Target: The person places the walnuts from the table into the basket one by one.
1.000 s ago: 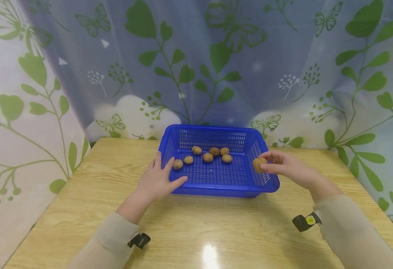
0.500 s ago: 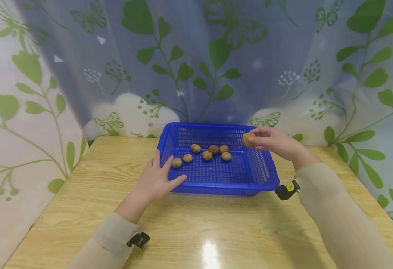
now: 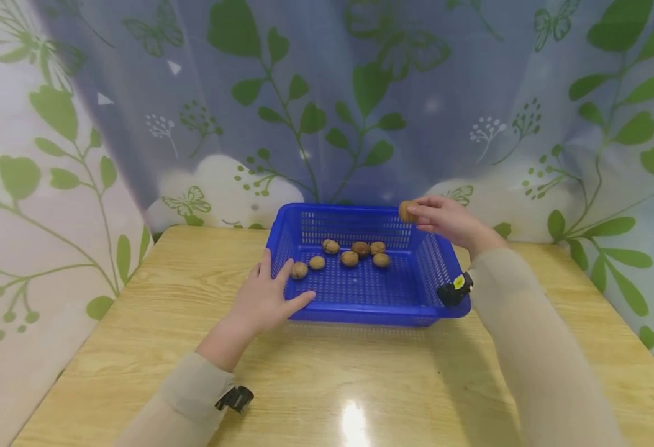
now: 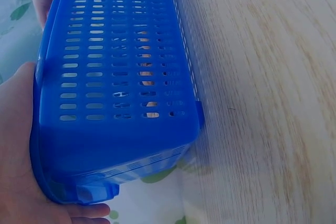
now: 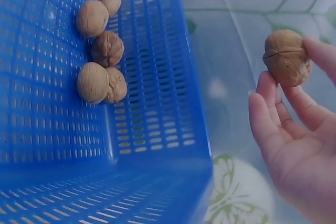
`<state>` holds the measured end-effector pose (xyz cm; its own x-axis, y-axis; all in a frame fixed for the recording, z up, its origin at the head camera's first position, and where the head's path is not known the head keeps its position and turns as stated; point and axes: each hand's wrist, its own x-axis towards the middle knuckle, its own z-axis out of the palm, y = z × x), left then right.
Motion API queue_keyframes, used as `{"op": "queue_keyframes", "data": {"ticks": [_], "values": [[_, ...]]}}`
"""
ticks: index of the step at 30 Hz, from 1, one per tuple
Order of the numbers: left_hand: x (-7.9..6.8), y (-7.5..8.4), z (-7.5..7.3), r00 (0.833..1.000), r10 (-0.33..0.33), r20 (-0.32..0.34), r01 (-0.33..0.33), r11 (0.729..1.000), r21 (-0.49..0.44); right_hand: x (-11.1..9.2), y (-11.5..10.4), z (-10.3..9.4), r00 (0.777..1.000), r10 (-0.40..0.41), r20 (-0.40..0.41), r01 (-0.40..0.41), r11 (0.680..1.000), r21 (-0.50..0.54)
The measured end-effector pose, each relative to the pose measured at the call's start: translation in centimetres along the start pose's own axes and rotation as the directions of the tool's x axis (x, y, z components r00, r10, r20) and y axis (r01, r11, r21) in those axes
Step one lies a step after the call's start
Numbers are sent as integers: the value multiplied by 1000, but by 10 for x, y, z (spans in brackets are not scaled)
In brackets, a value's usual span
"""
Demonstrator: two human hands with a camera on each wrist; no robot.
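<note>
A blue plastic basket (image 3: pixel 354 309) with slotted walls stands on the table, several walnuts (image 3: pixel 349 259) lying across its floor. At its left end, my left hand (image 3: pixel 259 302) rests on the rim with spread, mostly straight fingers; the left wrist view shows the palm against the basket's edge (image 4: pixel 39 93). My right hand (image 3: pixel 444 217) pinches one walnut (image 5: pixel 286 59) between thumb and fingertips. That walnut is raised at the back right of the basket, overlapping the back rim in the head view. The right wrist view shows it apart from the basket wall (image 5: pixel 157 87).
The wooden table (image 3: pixel 327 372) reaches toward me in front of the basket. Close behind the basket hangs a blue and white curtain (image 3: pixel 327 112) printed with green leaves and butterflies. Small black cameras sit on both wrists, the right one (image 3: pixel 454 290) over the basket's right end.
My right hand has carried the walnut up, away from me and slightly left, from the basket's right end to its back rim. My left hand has stayed on the left rim.
</note>
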<state>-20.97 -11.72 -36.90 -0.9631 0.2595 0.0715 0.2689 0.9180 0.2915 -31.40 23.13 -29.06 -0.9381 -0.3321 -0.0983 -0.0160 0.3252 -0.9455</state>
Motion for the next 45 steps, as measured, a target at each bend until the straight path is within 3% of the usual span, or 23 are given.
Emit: {"op": "queue_keyframes", "data": {"ticks": [5,11,14,19,26,38,45], "values": [[0,1,-2,1000,-1,-1,1,1000,3,13,14,-3,997,-51,-61,52,999,9],[0,5,-4,1000,3,9,-3,1000,-10,16,42,-8,985,-79,-152,52,983,-175],[1,3,-3,1000,7,-2,-7,1000,-15,18,47,-8,970,-118,-213,58,961,-269],[0,-1,-2,1000,-5,-6,5,1000,-10,22,49,-2,965,-134,-227,41,927,-372],[-2,0,-4,1000,4,1,-4,1000,-22,21,50,2,961,-106,-256,9,935,-356],[-2,-1,-3,1000,7,-13,-7,1000,-13,24,51,1,957,-126,-260,34,943,-330],[0,0,-2,1000,0,20,0,1000,-14,21,55,0,966,-97,-240,39,971,-236]]}}
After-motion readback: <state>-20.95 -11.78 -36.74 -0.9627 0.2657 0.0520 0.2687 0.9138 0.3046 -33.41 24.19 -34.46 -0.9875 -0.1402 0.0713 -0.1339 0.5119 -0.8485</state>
